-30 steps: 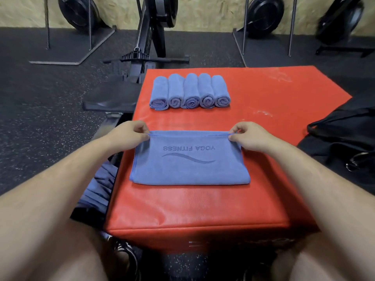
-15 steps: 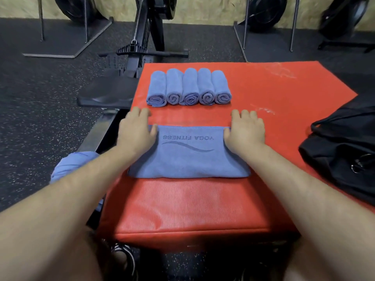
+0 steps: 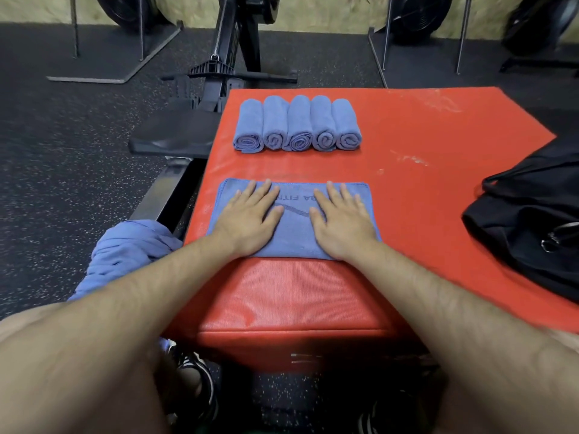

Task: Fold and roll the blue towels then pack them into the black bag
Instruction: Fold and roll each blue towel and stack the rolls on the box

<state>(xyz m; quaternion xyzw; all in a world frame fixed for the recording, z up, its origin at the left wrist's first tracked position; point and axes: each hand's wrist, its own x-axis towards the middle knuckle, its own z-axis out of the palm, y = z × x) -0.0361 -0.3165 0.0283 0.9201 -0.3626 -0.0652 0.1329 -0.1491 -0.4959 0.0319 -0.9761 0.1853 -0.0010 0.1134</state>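
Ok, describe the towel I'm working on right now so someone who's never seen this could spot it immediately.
Start at the big red padded block. Along its far edge lies a row of five rolled blue towels; nearer its front edge lies one flat folded blue microfibre towel. That flat one has a dark printed logo, and the left hand and right hand rest palm-down on it.

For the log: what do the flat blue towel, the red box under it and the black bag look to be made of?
Flat blue towel: soft matte cloth, probably microfibre, with a fine nap, a stitched hem and a printed logo.
Red box: vinyl-like cover over what looks like padding; ribbed, slightly glossy, scuffed white.
Black bag: limp woven fabric, likely synthetic, with a metal ring.
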